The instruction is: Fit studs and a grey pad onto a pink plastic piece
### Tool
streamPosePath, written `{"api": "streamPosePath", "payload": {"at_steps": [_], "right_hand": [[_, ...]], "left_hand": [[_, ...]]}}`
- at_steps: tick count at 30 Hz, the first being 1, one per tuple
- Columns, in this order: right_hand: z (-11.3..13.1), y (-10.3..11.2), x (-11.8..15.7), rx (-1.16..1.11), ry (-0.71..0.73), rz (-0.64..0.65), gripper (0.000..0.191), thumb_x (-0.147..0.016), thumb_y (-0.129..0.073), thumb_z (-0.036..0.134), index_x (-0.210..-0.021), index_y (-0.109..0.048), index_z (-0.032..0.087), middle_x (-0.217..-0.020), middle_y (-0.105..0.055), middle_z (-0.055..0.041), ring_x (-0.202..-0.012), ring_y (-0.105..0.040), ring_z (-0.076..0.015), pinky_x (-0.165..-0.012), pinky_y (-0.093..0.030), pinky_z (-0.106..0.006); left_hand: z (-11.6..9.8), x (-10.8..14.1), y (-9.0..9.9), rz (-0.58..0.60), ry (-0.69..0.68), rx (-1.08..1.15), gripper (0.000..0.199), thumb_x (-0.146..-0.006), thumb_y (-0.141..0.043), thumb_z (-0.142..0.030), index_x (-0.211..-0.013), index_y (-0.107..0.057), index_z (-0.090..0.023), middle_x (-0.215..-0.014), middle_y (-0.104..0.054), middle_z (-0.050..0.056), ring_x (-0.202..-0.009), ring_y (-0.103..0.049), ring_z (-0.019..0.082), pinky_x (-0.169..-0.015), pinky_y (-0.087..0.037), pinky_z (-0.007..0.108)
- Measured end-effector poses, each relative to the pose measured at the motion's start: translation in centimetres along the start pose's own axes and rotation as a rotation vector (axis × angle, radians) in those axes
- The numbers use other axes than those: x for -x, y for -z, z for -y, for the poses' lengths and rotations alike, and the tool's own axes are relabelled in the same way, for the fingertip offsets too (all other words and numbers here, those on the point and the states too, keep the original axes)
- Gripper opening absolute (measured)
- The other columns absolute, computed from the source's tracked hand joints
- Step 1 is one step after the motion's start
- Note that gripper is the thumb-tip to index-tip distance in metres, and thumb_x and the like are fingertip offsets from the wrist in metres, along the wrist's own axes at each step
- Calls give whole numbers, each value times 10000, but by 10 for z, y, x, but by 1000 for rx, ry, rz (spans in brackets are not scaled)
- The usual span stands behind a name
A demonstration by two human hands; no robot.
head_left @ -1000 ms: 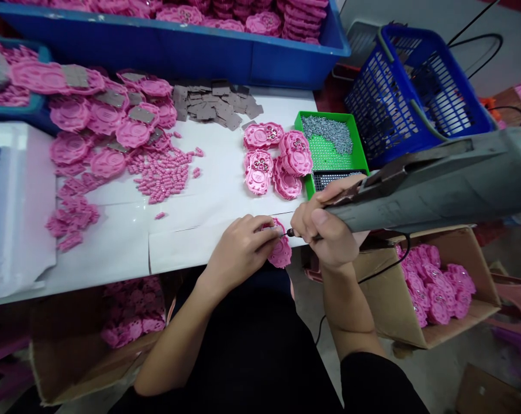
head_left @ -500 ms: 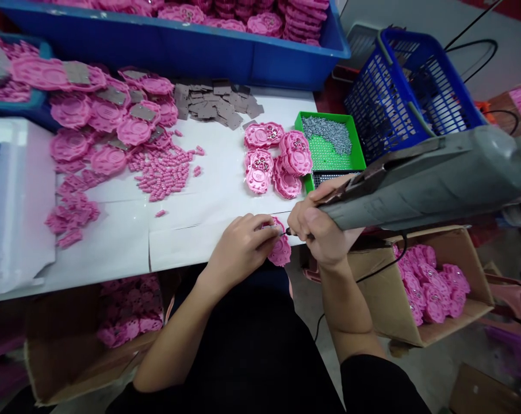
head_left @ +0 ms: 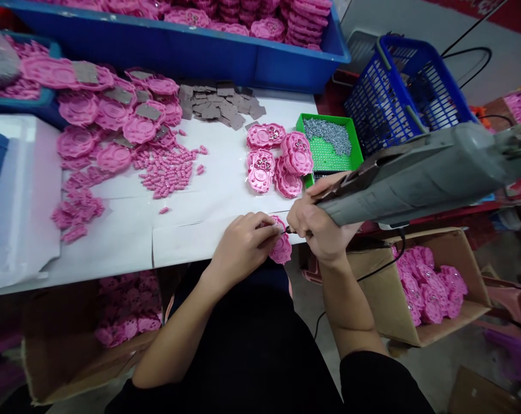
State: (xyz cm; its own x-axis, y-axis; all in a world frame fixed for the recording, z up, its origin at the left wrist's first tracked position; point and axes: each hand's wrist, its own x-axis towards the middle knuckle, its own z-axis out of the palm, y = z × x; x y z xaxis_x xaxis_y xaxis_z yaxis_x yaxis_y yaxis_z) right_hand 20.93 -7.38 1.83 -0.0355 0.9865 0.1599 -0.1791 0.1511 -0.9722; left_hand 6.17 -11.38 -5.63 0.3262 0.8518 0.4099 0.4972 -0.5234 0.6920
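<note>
White table (head_left: 114,241) at a crowded bench, near edge. Left hand (head_left: 243,244) pinches a pink plastic piece (head_left: 283,248) overhanging that edge; right hand (head_left: 318,230) is clenched round a grey power screwdriver (head_left: 416,175), tip touching the piece. Risk: the tip skids onto fingers, since the piece is poorly supported. Green screw tray (head_left: 327,155) lies near.

Pink plastic part (head_left: 282,248): round, scalloped edge, lying flat at the near edge of the desk, partly overhanging. Grey electric screwdriver (head_left: 416,178): long, bulky body, held nearly level; its dark bit tip (head_left: 288,230) meets the part's upper face.
</note>
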Motion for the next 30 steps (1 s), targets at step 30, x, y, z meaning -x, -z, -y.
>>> {"api": "streamPosePath", "payload": {"at_steps": [30], "right_hand": [[2, -4, -3, -58, 149, -42, 440, -782, -879, 488, -899, -519, 263, -518, -419, 129, -322, -323, -58, -344, -297, -240]], "left_hand": [[1, 4, -1, -43, -31, 38, 145, -1029, -636, -176, -1107, -754, -208, -1211, -773, 111, -1000, -715, 243, -864, -612, 451]]}}
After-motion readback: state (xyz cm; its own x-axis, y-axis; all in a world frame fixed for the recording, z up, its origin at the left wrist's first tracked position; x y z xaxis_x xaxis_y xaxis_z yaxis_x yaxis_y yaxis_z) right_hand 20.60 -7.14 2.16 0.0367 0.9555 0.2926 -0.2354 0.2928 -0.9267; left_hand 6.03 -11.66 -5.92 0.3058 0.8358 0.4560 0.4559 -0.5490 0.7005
